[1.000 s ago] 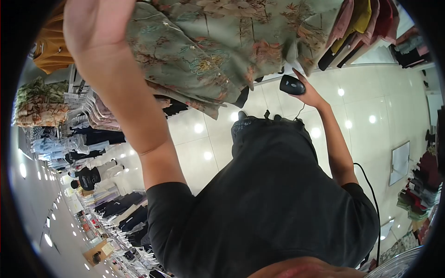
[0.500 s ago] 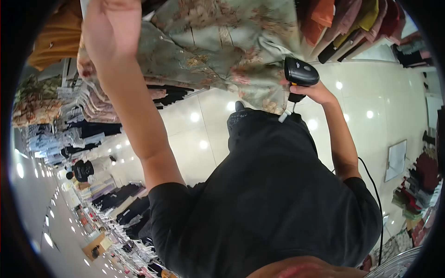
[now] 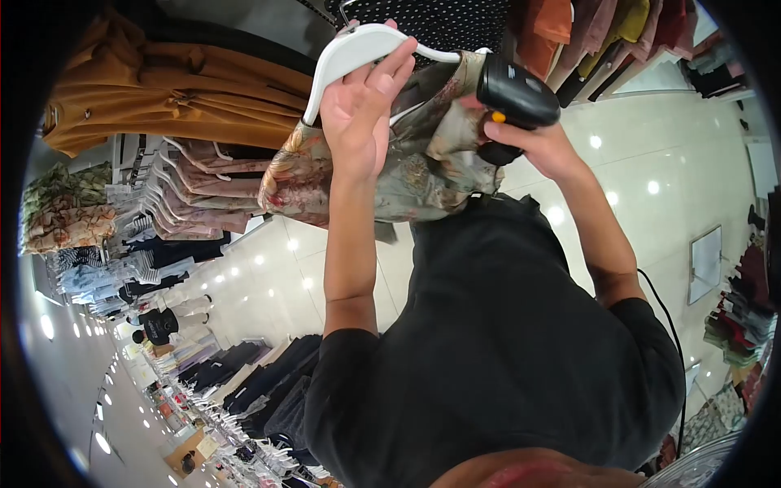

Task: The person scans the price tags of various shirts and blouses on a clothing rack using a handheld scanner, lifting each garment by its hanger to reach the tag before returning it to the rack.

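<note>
My left hand (image 3: 362, 118) is closed on a white clothes hanger (image 3: 333, 61), palm facing me and fingers at its upper bar. From the hanger hangs a floral garment (image 3: 399, 175) in grey-green with pinkish and orange flowers. It drapes down in front of my black shirt and is bunched toward the right. A black handheld barcode scanner (image 3: 521, 93) with an orange button sits in my right hand (image 3: 549, 150), thumb beside the button. The scanner's head is right against the garment's right edge. Whether my right fingers also pinch the cloth is hidden.
Brown garments (image 3: 187, 89) hang at upper left, above pink clothes on white hangers (image 3: 195, 175). A black polka-dot garment (image 3: 423, 24) hangs beyond my hands. Orange, pink and red clothes (image 3: 602, 41) hang at upper right. A person in dark clothing (image 3: 163, 325) stands in the far aisle.
My left hand has come right and nearer, bringing the hanger into view. The garment has drawn in and bunched, uncovering the brown and polka-dot clothes. The scanner has risen slightly.
</note>
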The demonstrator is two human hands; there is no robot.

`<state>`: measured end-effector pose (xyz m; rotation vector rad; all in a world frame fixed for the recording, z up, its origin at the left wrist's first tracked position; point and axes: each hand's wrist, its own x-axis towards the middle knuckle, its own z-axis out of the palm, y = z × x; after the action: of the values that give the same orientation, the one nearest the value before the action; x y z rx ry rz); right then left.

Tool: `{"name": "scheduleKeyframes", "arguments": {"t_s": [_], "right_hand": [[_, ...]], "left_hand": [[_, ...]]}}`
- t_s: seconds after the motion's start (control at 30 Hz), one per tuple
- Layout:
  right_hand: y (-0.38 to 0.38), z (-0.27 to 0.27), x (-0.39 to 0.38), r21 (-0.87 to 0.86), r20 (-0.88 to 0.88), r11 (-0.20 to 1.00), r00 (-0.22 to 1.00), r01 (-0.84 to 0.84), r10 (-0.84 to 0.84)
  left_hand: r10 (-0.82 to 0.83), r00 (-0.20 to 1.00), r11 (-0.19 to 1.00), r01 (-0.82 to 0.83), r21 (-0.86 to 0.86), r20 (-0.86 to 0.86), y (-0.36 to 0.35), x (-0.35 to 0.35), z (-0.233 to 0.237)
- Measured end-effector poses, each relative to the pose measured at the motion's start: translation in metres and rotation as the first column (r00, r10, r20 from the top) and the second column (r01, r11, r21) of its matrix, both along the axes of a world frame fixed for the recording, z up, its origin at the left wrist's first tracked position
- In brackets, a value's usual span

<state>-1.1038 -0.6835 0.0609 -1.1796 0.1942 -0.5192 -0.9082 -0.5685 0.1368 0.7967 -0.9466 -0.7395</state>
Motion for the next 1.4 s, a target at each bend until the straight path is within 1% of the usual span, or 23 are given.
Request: {"name": "scheduleKeyframes", "arguments": {"t_s": [0.03,0.13,0.2,0.23,0.27,0.33,0.4,0.47,0.53,0.63,0.7,0.77,0.8,0.87,0.93,1.03,1.1,1.13,1.17,1.2,1.27,1.33,1.4], "right_hand": [[-0.003,-0.009,-0.005,-0.2,-0.128,0.98,0.991,0.013,-0.039],[0.003,-0.031,-0.026,-0.133,-0.301,0.991,0.953,-0.02,-0.022],[0.004,-0.048,-0.035,-0.165,-0.295,0.986,0.954,-0.006,-0.044],[0.002,-0.056,-0.043,-0.189,-0.372,0.981,0.927,-0.031,-0.042],[0.001,-0.062,-0.048,-0.216,-0.445,0.975,0.895,-0.059,-0.044],[-0.001,-0.075,-0.054,-0.212,-0.482,0.975,0.875,-0.067,-0.045],[-0.004,-0.094,-0.061,-0.286,-0.573,0.949,0.817,-0.13,-0.061],[-0.001,-0.098,-0.062,-0.334,-0.532,0.934,0.843,-0.124,-0.078],[0.002,-0.093,-0.062,-0.366,-0.509,0.93,0.841,-0.022,-0.18],[-0.008,-0.079,-0.068,-0.362,-0.587,0.929,0.793,-0.077,-0.163],[-0.014,-0.072,-0.068,-0.346,-0.583,0.936,0.795,-0.057,-0.168],[-0.02,-0.075,-0.068,-0.345,-0.548,0.938,0.817,-0.028,-0.177],[-0.023,-0.077,-0.066,-0.347,-0.547,0.937,0.819,-0.033,-0.174],[-0.024,-0.076,-0.061,-0.327,-0.391,0.944,0.904,0.038,-0.171],[-0.025,-0.073,-0.057,-0.313,-0.384,0.949,0.91,0.031,-0.156],[-0.028,-0.077,-0.059,-0.342,-0.403,0.939,0.908,-0.033,-0.115],[-0.028,-0.083,-0.058,-0.418,-0.423,0.908,0.89,-0.026,-0.169],[-0.024,-0.076,-0.058,-0.389,-0.398,0.921,0.906,-0.023,-0.145],[-0.023,-0.074,-0.055,-0.384,-0.385,0.923,0.911,-0.012,-0.149],[-0.021,-0.077,-0.054,-0.382,-0.375,0.924,0.915,-0.004,-0.151],[-0.021,-0.081,-0.049,-0.459,-0.358,0.888,0.906,0.04,-0.226],[-0.007,-0.058,-0.028,-0.354,-0.306,0.927,0.921,0.126,-0.242],[-0.004,-0.049,-0.009,-0.387,-0.348,0.92,0.913,0.069,-0.215]], "left_hand": [[0.007,1.0,1.0,-0.008,-0.02,-0.019,0.0,0.002,0.002],[0.055,0.998,0.997,-0.055,-0.045,-0.007,0.002,0.008,0.008],[0.002,0.999,0.99,0.006,-0.143,0.051,0.0,0.016,0.007],[-0.011,1.0,0.98,0.005,-0.2,-0.025,-0.004,0.015,0.009],[0.007,1.0,0.983,-0.012,-0.183,-0.028,-0.006,0.012,0.019],[0.049,0.997,0.986,-0.057,-0.158,-0.056,-0.006,0.016,0.029],[-0.057,0.998,0.971,0.053,-0.234,-0.01,-0.008,0.028,0.032],[-0.082,0.997,0.964,0.08,-0.255,0.004,-0.01,0.035,0.04],[-0.075,0.997,0.961,0.079,-0.265,0.027,-0.011,0.04,0.043],[-0.056,0.997,0.958,0.067,-0.279,0.047,-0.01,0.048,0.042],[-0.041,0.998,0.959,0.05,-0.279,0.04,-0.009,0.047,0.041],[0.057,0.995,0.976,-0.073,-0.205,-0.082,-0.004,0.043,0.04],[0.063,0.995,0.975,-0.078,-0.207,-0.081,-0.003,0.045,0.037],[0.01,0.998,0.973,-0.026,-0.229,-0.069,0.001,0.055,0.027],[0.037,0.997,0.973,-0.053,-0.225,-0.074,0.006,0.06,0.018],[0.11,0.977,0.984,-0.133,-0.116,-0.185,0.019,0.064,0.003],[0.08,0.973,0.979,-0.117,-0.166,-0.218,0.032,0.072,-0.017],[0.037,0.969,0.975,-0.089,-0.205,-0.244,0.039,0.078,-0.027],[0.141,0.953,0.967,-0.191,-0.169,-0.269,0.044,0.075,-0.033],[0.172,0.943,0.969,-0.214,-0.126,-0.285,0.054,0.074,-0.038],[0.324,0.896,0.942,-0.334,0.021,-0.304,0.077,0.076,-0.048],[0.382,0.858,0.924,-0.358,0.134,-0.343,0.1,0.081,-0.055],[0.468,0.821,0.884,-0.429,0.187,-0.326,0.117,0.081,-0.061]]}}
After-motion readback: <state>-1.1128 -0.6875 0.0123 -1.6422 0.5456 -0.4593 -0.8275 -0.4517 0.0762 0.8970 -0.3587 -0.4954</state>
